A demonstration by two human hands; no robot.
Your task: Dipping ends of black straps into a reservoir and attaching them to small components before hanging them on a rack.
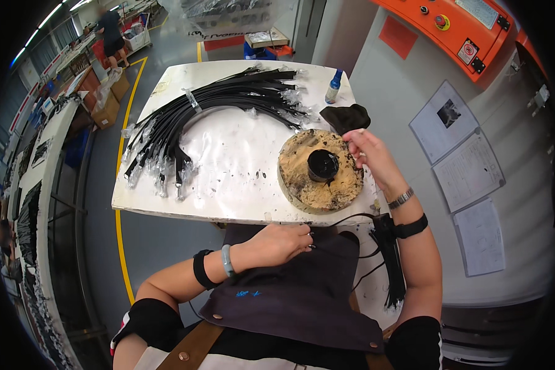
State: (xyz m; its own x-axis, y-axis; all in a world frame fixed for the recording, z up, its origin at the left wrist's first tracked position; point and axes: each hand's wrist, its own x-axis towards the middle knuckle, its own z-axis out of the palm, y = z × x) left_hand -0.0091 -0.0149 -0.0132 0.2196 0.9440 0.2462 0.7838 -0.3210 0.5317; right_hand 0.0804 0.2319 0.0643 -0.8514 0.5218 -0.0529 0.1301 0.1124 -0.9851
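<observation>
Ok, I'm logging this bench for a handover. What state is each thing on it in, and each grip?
Black straps: bundled, curved, ends in clear plastic
Clear band: wrapped around the straps
Blue bottle: upright
Black cloth: crumpled
Tan disc: flat, stained black
Black cup: upright, open-topped
White table: dark-specked
Left grip: fingers bent, hold unclear
Right grip: fingers bent, hold unclear

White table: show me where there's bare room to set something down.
Widest patch on the white table: inside the curve of the black bundle, left of the tan disc, though dark-specked. Smaller: far-left corner, behind the bundle. Crowded: right side, with disc, dark cloth, blue bottle, right hand.
</observation>
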